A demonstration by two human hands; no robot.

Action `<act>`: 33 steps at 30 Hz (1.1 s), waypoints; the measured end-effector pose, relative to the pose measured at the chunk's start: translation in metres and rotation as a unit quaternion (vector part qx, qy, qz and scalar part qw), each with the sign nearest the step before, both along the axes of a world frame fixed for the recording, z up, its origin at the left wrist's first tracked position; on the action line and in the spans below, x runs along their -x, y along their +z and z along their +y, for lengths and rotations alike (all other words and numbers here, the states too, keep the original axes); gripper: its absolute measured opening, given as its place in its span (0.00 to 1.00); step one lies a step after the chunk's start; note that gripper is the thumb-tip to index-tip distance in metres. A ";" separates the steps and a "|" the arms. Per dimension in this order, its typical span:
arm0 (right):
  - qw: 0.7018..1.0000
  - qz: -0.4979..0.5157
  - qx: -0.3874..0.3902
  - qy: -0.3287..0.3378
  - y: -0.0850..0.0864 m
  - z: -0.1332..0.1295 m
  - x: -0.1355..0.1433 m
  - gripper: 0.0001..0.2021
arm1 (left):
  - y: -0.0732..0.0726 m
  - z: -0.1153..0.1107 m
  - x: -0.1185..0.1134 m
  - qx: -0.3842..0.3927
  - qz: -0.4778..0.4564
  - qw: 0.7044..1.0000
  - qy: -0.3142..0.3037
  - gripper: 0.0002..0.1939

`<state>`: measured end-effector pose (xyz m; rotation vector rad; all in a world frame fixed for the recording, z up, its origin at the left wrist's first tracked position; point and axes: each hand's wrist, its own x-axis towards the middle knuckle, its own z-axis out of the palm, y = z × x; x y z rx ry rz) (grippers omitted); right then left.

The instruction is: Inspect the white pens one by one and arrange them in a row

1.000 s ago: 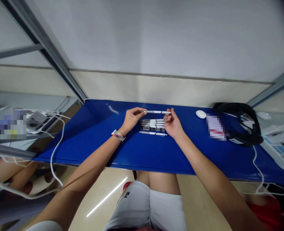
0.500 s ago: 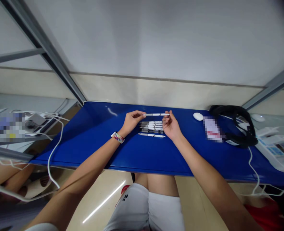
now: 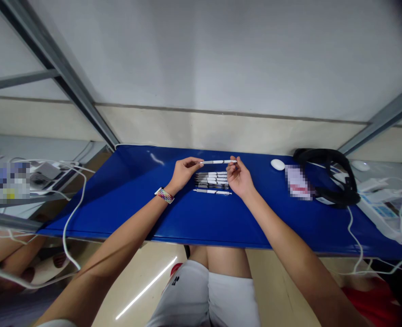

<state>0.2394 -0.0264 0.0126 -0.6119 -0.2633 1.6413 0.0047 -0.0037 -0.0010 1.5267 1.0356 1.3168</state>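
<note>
A slim white pen (image 3: pixel 218 162) is held level above the blue table (image 3: pixel 194 218). My left hand (image 3: pixel 183 171) pinches its left tip, and my right hand (image 3: pixel 239 175) has its fingers closed on the right end. Just below it, several similar white and grey pens (image 3: pixel 213 180) lie side by side in a row on the tabletop. One more pen (image 3: pixel 213 191) lies slightly apart, nearer to me. The right hand's curled fingers cover the right ends of some pens in the row.
To the right lie a white computer mouse (image 3: pixel 277 164), a blurred-out card or phone (image 3: pixel 298 181) and a black strapped headset (image 3: pixel 345 197) with a white cable. Metal frame posts (image 3: pixel 81 109) rise at both sides. Another person's legs (image 3: pixel 10 250) show at lower left.
The view has shifted slightly, moving everything a little left in the picture. Both hands keep hold of the same pen, and the row of pens looks unchanged.
</note>
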 end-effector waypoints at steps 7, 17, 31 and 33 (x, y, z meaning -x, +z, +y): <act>0.994 -0.092 -0.059 0.011 -0.002 0.002 -0.007 0.17 | -0.001 0.001 0.000 0.001 0.007 1.000 0.002 0.16; 0.766 -0.575 -0.256 -0.131 -0.017 0.005 -0.021 0.13 | -0.002 0.007 0.005 -0.046 0.039 0.998 0.003 0.14; 0.552 -0.777 -0.294 -0.077 -0.033 0.008 -0.028 0.16 | -0.008 0.011 0.011 -0.091 0.262 0.961 0.001 0.06; 0.545 -0.782 -0.293 -0.075 -0.032 0.007 -0.029 0.17 | -0.008 0.011 0.011 -0.096 0.276 0.956 -0.006 0.06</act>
